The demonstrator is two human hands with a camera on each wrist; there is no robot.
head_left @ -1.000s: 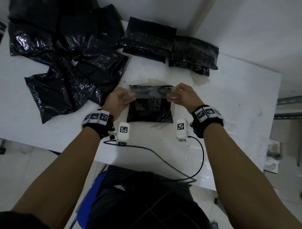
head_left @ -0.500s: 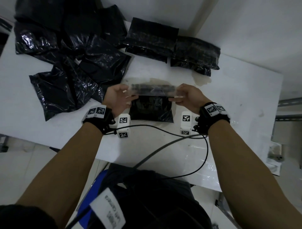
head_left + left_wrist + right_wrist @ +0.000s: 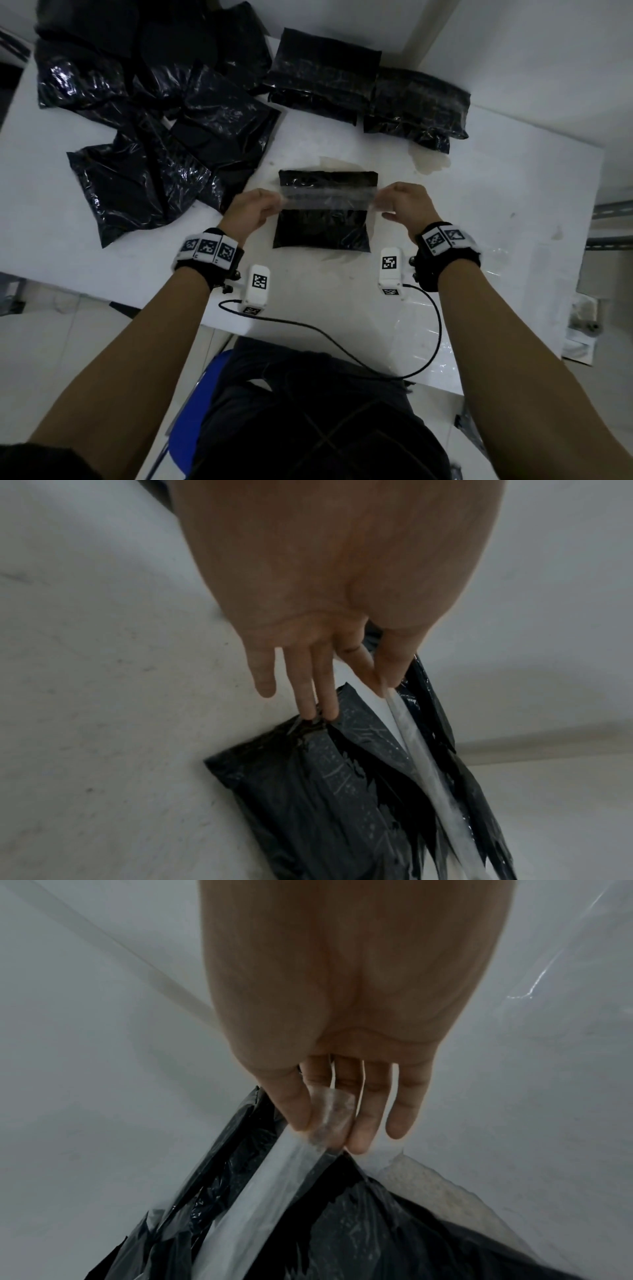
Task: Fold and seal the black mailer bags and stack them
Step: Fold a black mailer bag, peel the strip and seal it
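Black mailer bag (image 3: 323, 224): lies flat on the white counter (image 3: 479, 212), mid-near, between both hands. Clear strip (image 3: 329, 198): stretched across the bag's far part, left end pinched by left hand (image 3: 248, 214), right end pinched by right hand (image 3: 406, 205). Bag surface is glossy, wrinkled, rectangular, its far edge folded over.

My head camera looks steeply down over my forearms at the white table (image 3: 513, 212). Each wrist camera looks close along my palm to the fingertips: my left hand (image 3: 335, 588), my right hand (image 3: 352, 988). All three views share the black bag (image 3: 322, 233) with its clear strip (image 3: 329, 198).
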